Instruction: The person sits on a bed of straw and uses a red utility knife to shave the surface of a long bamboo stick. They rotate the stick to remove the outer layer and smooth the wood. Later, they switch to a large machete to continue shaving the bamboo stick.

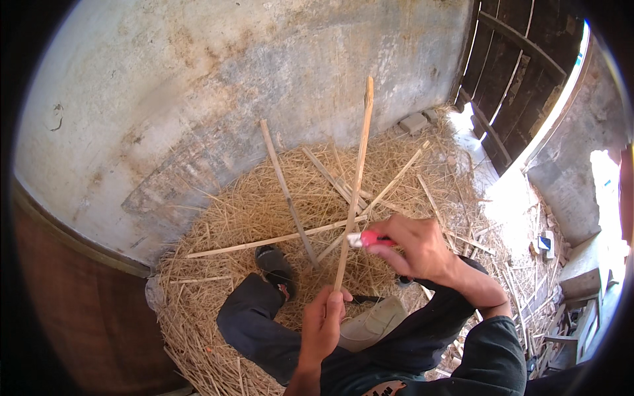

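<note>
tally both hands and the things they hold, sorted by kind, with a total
Hands: 2, the left hand and the right hand
Wooden stick, held near its lower end by the left hand: 1
Red tool, with a pale end, held by the right hand: 1
Total: 4

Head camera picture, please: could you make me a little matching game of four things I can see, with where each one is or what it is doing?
Things:
1. Left hand
2. Right hand
3. Straw
4. Plank door

Places and states:
A. Spread over the floor
B. Holding the near end of a long wooden stick
C. Dark, at the upper right of the picture
D. Gripping a red tool

Right pairs: 1-B, 2-D, 3-A, 4-C
</note>
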Available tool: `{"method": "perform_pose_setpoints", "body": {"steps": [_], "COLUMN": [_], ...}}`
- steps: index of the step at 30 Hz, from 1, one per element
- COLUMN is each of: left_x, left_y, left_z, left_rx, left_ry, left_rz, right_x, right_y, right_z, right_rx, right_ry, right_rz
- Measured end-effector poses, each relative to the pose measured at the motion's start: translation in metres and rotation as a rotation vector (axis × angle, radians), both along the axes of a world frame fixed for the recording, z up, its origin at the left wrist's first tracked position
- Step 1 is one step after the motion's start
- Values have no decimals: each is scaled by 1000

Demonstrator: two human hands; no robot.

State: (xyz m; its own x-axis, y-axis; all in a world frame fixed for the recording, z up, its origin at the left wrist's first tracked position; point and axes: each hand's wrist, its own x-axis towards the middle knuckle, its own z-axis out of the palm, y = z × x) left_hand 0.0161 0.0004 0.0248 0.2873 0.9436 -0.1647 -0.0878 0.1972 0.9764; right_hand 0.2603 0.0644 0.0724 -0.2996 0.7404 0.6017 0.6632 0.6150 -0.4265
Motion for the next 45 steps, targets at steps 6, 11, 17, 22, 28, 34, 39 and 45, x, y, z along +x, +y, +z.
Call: {"method": "perform_pose_setpoints", "body": {"steps": [6, 11, 17, 22, 28, 34, 39, 45], "left_x": [7, 10, 7, 6, 3, 0, -4, -10], "left_y": [2, 0, -2, -5, -7, -10, -19, -29], "left_z": [5, 9, 5, 8, 9, 7, -1, -18], "left_rx": [212, 291, 304, 296, 291, 265, 262, 164], "left_ry": [225, 337, 412, 425, 445, 417, 445, 412], "left_rz": [94, 135, 141, 140, 129, 110, 69, 22], "right_x": [-15, -14, -13, -13, -14, -14, 5, 24], "right_y": [-7, -6, -6, -5, -5, -4, 14, 26], "right_z": [-7, -6, -2, -3, -2, 1, 1, 4], "right_rx": [109, 110, 82, 87, 81, 100, 59, 24], "right_ry": [-87, -85, -98, -95, -100, -95, 52, 43], "right_rz": [52, 48, 31, 37, 39, 39, -142, -180]}}
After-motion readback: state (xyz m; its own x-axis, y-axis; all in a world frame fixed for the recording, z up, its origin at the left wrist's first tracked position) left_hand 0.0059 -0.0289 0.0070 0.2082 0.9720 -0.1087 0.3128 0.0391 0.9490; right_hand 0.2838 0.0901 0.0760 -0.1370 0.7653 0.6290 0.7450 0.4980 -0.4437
